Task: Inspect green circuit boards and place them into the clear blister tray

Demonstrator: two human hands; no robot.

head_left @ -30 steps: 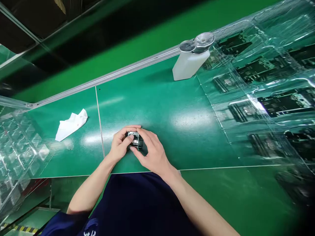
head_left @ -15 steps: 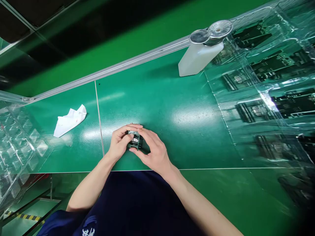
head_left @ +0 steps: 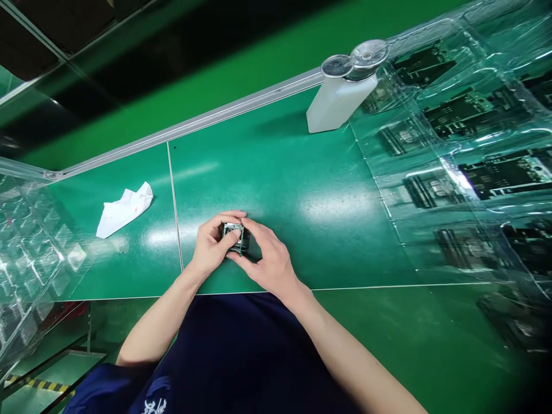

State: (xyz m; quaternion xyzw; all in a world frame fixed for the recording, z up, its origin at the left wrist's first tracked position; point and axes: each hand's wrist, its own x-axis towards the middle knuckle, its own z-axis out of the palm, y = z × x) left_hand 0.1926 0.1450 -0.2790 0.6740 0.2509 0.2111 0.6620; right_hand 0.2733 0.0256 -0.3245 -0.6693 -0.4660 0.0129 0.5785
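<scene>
Between both hands, near the front edge of the green table (head_left: 276,172), is a small circuit board assembly (head_left: 242,244) that looks like stacked boards. My left hand (head_left: 212,241) grips it from the left, its thumb lying over the top face and its fingers curled behind the far side. From the right, my right hand (head_left: 271,256) holds it by finger and thumb at the far and near edges. The thumb and fingers cover part of the assembly, so its details are hard to make out.
A white pump bottle (head_left: 340,100) with metal lids stands at the back right. Clear plastic trays (head_left: 414,164) with several circuit boards fill the right side. A crumpled white cloth or tissue (head_left: 125,210) lies at left, beside another clear tray (head_left: 30,241).
The left thumb has slid right across the top of the circuit board assembly. Both hands still hold it. The view has shifted slightly, moving the bottle and right trays leftward in the picture.
</scene>
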